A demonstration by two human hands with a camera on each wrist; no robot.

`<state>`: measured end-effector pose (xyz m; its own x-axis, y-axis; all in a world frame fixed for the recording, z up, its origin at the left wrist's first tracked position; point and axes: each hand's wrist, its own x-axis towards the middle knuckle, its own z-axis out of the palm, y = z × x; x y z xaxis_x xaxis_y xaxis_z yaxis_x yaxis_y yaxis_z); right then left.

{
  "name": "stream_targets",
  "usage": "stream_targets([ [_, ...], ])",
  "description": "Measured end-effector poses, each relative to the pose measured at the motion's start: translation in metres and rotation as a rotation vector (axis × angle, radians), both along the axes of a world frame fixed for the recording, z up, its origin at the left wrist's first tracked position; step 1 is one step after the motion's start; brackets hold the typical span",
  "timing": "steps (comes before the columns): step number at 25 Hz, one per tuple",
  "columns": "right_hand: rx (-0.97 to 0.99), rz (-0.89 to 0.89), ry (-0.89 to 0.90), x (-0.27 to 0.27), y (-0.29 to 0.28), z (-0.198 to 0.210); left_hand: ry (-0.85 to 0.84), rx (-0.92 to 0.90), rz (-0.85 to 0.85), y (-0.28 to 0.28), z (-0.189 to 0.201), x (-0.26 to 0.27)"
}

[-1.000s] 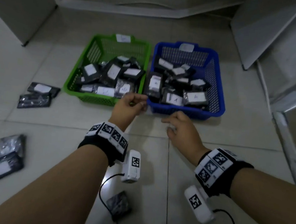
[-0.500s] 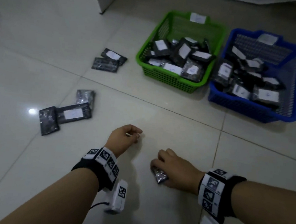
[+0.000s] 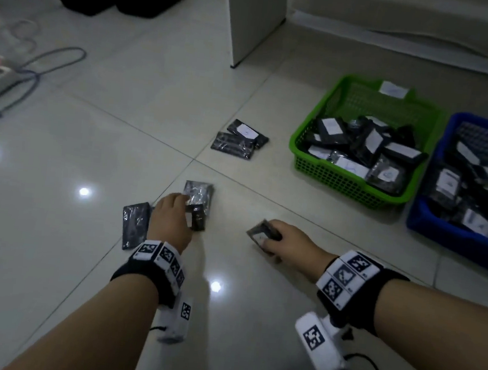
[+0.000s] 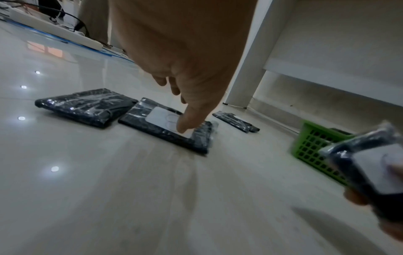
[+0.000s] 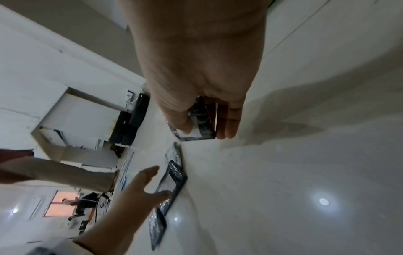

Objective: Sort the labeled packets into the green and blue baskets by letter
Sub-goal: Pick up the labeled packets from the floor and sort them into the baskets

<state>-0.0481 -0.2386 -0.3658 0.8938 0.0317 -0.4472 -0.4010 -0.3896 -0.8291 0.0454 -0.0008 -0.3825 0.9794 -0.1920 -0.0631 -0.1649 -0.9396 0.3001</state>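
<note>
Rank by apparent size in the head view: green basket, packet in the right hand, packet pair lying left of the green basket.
1. green basket, clearly largest.
2. packet pair on the floor.
3. packet in the right hand, partly covered by fingers, so its full extent is unsure; it looks about the size of a single packet.

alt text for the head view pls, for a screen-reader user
Seen from above, the left hand touches a labeled packet on the tiled floor, while the right hand holds another packet. Further right, a green basket and a blue basket hold sorted packets; two more packets lie left of them.
</note>
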Motion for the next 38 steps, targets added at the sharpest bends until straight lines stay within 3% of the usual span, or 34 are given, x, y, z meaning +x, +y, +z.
stream_targets([
  [4,0.299,-0.192,0.085,0.028,0.010,0.007,0.119,0.159,-0.028,0.018,-0.009,0.028],
  [8,0.402,-0.296,0.107,0.045,0.007,0.010,0.313,0.064,-0.096,0.013,0.015,0.043],
  [12,0.419,-0.425,0.122,0.057,-0.002,0.032,0.604,-0.345,-0.075,-0.019,0.044,0.062],
  [15,0.401,-0.486,0.086,0.067,-0.016,0.065,0.791,-0.736,0.058,-0.053,0.070,0.078],
  [18,0.375,-0.554,0.043,0.073,-0.024,0.105,0.915,-0.989,0.051,-0.083,0.107,0.086],
  [22,0.312,-0.571,0.038,0.082,-0.050,0.146,0.914,-1.037,-0.073,-0.117,0.146,0.089],
  [26,0.299,-0.673,0.024,0.085,-0.097,0.136,0.873,-1.118,0.021,-0.176,0.144,0.090],
  [29,0.210,-0.795,-0.057,0.099,-0.149,0.109,0.814,-1.169,0.091,-0.226,0.123,0.104],
  [33,0.217,-0.921,-0.146,0.134,-0.211,0.073,0.688,-1.180,0.059,-0.295,0.087,0.133],
  [38,0.167,-1.053,-0.180,0.160,-0.229,0.026,0.510,-0.912,-0.174,-0.335,0.024,0.160],
])
